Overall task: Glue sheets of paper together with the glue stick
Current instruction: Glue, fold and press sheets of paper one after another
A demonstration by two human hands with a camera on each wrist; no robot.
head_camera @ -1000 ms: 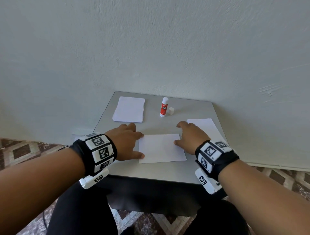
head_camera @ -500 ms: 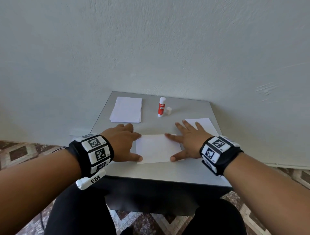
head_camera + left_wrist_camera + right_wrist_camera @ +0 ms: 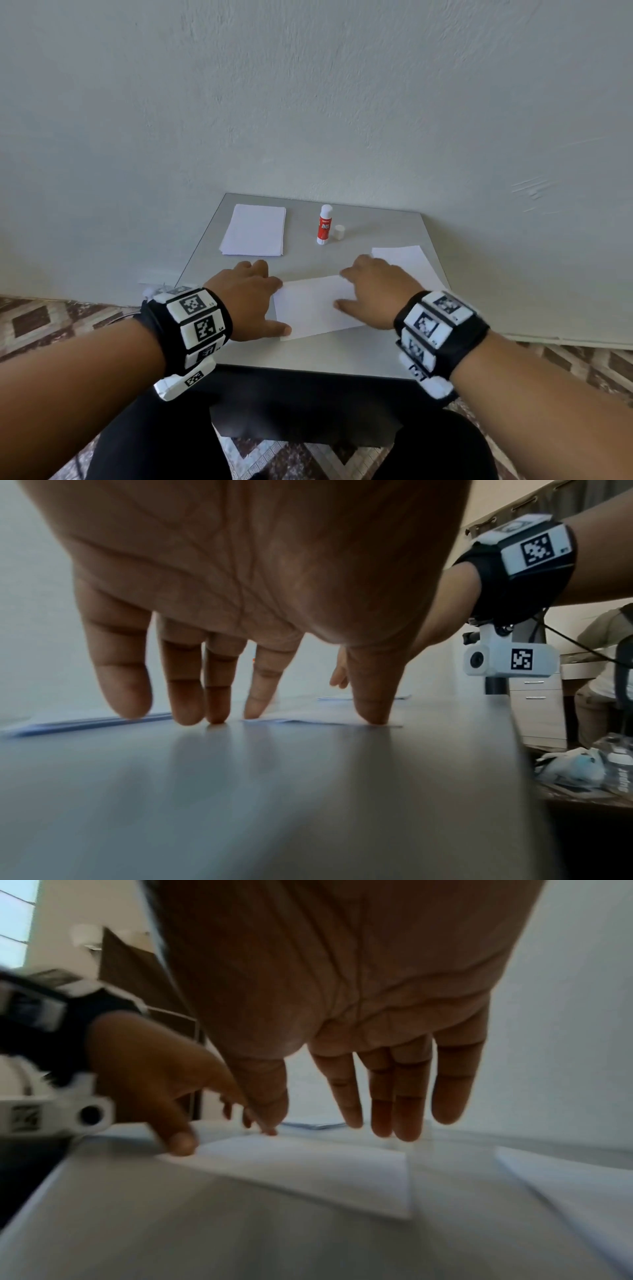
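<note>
Left hand (image 3: pixel 246 301) flat, fingertips (image 3: pixel 192 715) pinning white rectangular paper sheet (image 3: pixel 308 308) edge; right hand (image 3: pixel 371 294) flat, smoothing bond.

1. I am in a plain room, seemingly an office, at a small grey table (image 3: pixel 308 356) against a bare white wall (image 3: pixel 308 102).
2. At my three o'clock stand a drawer unit (image 3: pixel 534 710) and a seated person (image 3: pixel 606 653).
3. Patterned floor tiles (image 3: pixel 41 318) lie at nine o'clock.
</note>
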